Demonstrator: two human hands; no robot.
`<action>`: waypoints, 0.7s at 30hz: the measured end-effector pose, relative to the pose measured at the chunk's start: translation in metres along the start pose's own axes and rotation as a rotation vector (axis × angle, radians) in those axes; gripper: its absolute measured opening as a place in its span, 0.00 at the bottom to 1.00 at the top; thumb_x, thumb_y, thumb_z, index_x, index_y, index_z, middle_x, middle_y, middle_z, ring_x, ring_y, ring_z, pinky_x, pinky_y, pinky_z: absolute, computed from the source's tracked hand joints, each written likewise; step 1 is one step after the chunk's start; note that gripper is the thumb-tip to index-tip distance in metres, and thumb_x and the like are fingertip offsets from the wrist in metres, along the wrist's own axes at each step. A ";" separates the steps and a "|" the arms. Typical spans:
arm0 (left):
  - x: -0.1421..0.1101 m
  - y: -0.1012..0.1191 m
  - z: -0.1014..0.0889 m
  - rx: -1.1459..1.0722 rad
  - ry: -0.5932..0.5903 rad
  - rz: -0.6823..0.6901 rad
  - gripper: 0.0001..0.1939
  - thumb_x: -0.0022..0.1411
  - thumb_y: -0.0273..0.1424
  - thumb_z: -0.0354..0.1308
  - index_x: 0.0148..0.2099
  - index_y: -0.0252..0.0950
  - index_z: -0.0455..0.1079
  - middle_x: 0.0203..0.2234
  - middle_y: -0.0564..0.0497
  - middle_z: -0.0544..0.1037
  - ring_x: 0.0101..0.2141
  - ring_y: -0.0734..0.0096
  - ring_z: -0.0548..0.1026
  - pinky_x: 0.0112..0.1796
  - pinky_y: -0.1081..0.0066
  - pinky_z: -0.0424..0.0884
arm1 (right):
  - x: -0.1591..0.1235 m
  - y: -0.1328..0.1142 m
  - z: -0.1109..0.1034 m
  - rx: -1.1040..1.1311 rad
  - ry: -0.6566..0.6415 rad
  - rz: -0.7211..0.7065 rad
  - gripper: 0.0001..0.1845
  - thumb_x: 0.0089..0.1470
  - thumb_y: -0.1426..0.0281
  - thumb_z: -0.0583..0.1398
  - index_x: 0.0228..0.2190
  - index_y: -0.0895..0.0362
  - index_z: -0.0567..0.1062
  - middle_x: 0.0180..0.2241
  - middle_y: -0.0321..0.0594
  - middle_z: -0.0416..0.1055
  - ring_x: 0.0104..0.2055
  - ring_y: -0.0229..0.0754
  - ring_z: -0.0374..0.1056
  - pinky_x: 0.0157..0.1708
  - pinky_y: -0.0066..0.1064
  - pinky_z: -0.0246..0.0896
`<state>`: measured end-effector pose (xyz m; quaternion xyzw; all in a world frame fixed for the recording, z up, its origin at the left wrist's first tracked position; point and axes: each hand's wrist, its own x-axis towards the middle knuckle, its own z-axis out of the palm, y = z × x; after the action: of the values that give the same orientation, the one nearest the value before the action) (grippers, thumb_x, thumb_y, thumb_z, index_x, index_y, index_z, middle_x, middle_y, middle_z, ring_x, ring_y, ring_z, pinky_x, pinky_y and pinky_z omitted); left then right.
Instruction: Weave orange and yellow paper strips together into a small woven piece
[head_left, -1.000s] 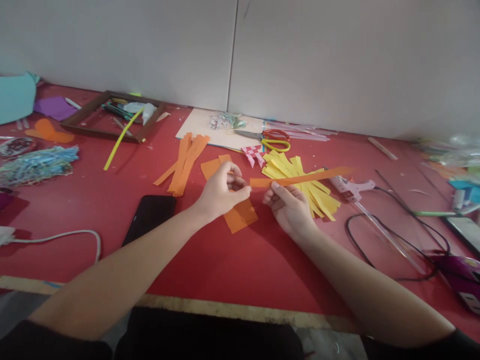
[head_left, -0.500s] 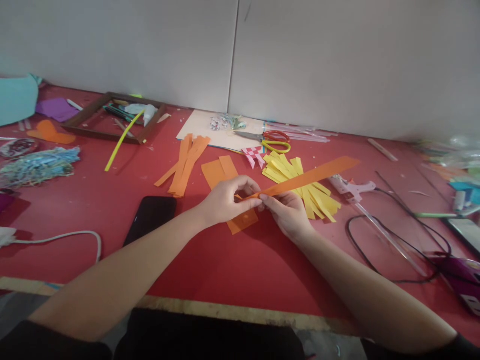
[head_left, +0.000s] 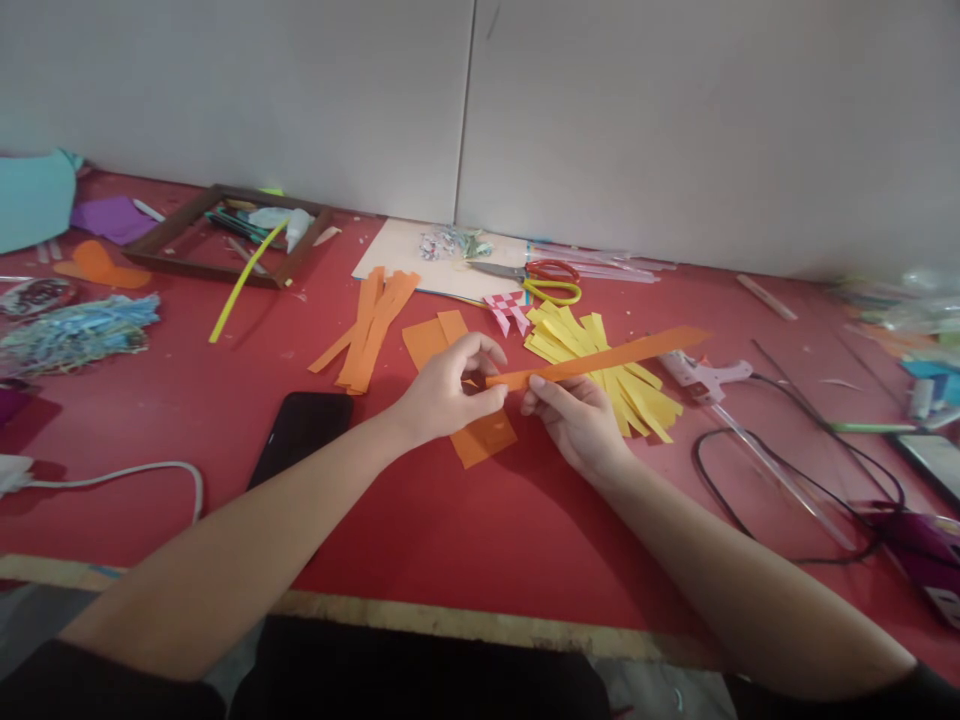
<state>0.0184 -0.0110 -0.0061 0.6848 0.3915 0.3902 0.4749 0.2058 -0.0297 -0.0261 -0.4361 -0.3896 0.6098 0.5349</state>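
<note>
A long orange paper strip (head_left: 626, 353) slants up to the right, pinched near its left part between the thumb and fingers of my right hand (head_left: 574, 420). Its far end is pointed and hangs over a fan of yellow paper strips (head_left: 566, 335). My left hand (head_left: 450, 395) is at the strip's near end, thumb and index finger apart, the end lying in the gap between them. Whether the left thumb touches the strip is hard to see. Beneath the hands lie wider orange paper pieces (head_left: 484, 440), partly covered by the left hand.
Loose orange strips (head_left: 371, 335) and a black phone (head_left: 304, 435) lie left of the hands. Behind are scissors (head_left: 551, 285), a pink-and-white woven piece (head_left: 508, 310) and a wooden frame (head_left: 202, 265) with tools. A glue gun (head_left: 705, 380) with its black cord lies at right.
My left thumb and index finger have parted from their pinch on the strip and shifted slightly left. The right hand still holds the strip, whose pointed end has dropped a little.
</note>
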 end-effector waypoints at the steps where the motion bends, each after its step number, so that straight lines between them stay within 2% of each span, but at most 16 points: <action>1: 0.000 0.000 -0.001 -0.007 0.008 0.005 0.13 0.55 0.30 0.61 0.42 0.38 0.64 0.30 0.54 0.71 0.32 0.74 0.73 0.32 0.75 0.69 | 0.001 -0.001 0.000 0.018 0.016 0.005 0.11 0.41 0.63 0.72 0.21 0.56 0.79 0.20 0.35 0.73 0.22 0.33 0.65 0.26 0.27 0.64; 8: 0.001 -0.001 0.000 -0.055 0.060 -0.020 0.13 0.56 0.29 0.62 0.43 0.38 0.64 0.29 0.55 0.72 0.31 0.75 0.72 0.33 0.74 0.69 | 0.003 -0.001 -0.001 0.095 0.070 0.012 0.12 0.40 0.65 0.73 0.20 0.58 0.78 0.19 0.35 0.72 0.22 0.33 0.65 0.25 0.26 0.64; 12: 0.004 -0.006 -0.003 -0.063 0.136 -0.047 0.13 0.55 0.28 0.61 0.42 0.37 0.63 0.29 0.54 0.73 0.31 0.75 0.73 0.33 0.74 0.69 | 0.007 -0.002 -0.003 0.197 0.148 0.013 0.12 0.38 0.68 0.74 0.19 0.56 0.76 0.18 0.32 0.70 0.23 0.32 0.66 0.26 0.25 0.65; 15: 0.005 -0.007 -0.006 -0.049 0.178 -0.031 0.11 0.56 0.28 0.61 0.41 0.37 0.64 0.32 0.52 0.74 0.33 0.73 0.74 0.32 0.74 0.69 | 0.006 -0.002 -0.002 0.175 0.131 0.001 0.13 0.37 0.67 0.74 0.18 0.57 0.76 0.18 0.33 0.71 0.22 0.32 0.66 0.25 0.25 0.64; 17: 0.004 -0.005 -0.007 -0.047 0.148 -0.035 0.09 0.58 0.31 0.60 0.42 0.37 0.67 0.35 0.50 0.76 0.36 0.72 0.75 0.34 0.73 0.70 | 0.004 -0.001 -0.001 0.102 0.074 -0.017 0.13 0.38 0.65 0.74 0.18 0.57 0.77 0.18 0.34 0.72 0.21 0.32 0.65 0.25 0.25 0.63; 21: 0.002 0.002 -0.005 0.046 -0.022 -0.038 0.09 0.58 0.36 0.63 0.38 0.37 0.73 0.35 0.50 0.79 0.37 0.69 0.77 0.37 0.71 0.71 | 0.000 0.005 -0.003 -0.063 -0.056 -0.079 0.10 0.44 0.63 0.72 0.24 0.55 0.80 0.20 0.34 0.74 0.23 0.34 0.66 0.29 0.28 0.64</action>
<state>0.0151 -0.0078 -0.0030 0.6923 0.4080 0.3644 0.4706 0.2075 -0.0304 -0.0319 -0.4199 -0.4401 0.5877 0.5335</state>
